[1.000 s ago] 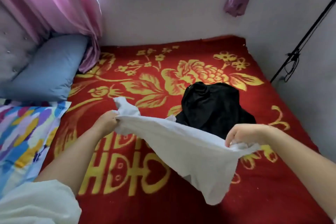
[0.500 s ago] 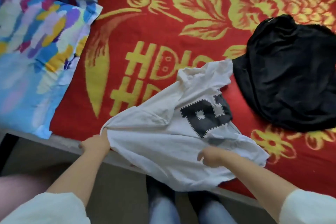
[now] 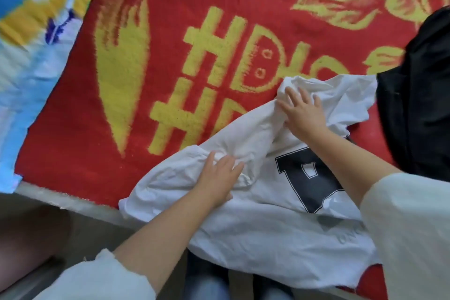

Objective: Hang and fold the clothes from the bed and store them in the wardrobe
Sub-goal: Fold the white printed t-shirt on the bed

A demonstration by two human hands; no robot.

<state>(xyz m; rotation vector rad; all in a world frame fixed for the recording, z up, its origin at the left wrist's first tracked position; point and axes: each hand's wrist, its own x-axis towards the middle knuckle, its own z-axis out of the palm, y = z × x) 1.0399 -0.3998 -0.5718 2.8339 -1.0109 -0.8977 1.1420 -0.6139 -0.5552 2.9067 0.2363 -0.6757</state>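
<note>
White T-shirt [image 3: 255, 234] lies crumpled at the near edge of the bed, printed side up, black block letter [image 3: 309, 185] visible between the 2 forearms. Lower part of the shirt hangs past the bed edge toward the person.

Left hand [image 3: 219, 178]: fingers spread and fairly straight, palm down, pressing on a bunched fold of the shirt at its left part. No pinch visible; reads as flat contact, released.

Right hand [image 3: 304, 112]: beyond the left hand and to its right, fingers extended over the far, rumpled end of the shirt. Thumb side is buried in a fold, so whether any cloth is pinched there cannot be told; visible fingers lie straight on the fabric.

Black garment [image 3: 418, 105]: heaped just right of the right hand, its edge next to the far right end of the shirt; touching or not cannot be told.

Under both hands: red blanket [image 3: 85, 141] with yellow pattern. Far left of the left hand: colourful patterned quilt [image 3: 29, 44]. Both wrists show pale sleeves; jeans-clad legs [image 3: 209, 285] below the shirt.
</note>
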